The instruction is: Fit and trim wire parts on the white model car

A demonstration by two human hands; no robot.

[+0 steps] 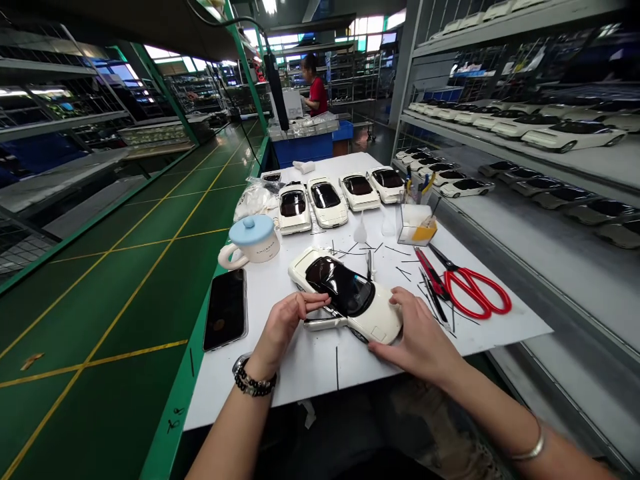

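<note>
A white model car (385,313) with a black roof and dark windows sits on the white tabletop in front of me, its nose pointing to the lower right. Both of its doors stand swung out. My right hand (417,333) grips the nose, thumb at the front and fingers over the far side. Over the near open door (325,323), my left hand (290,320) has its fingers pressed together, with the tips at the side window's edge. Whatever may be between those fingertips is too small to make out. Thin black strips (350,252) lie scattered behind the car.
Red-handled scissors (475,290) and a red cutter (430,273) lie at right, near a clear tool holder (416,227). At left are a lidded mug (255,240) and a phone (226,310). Several model cars (327,203) stand behind; shelves flank the right. A person in red (317,93) works beyond.
</note>
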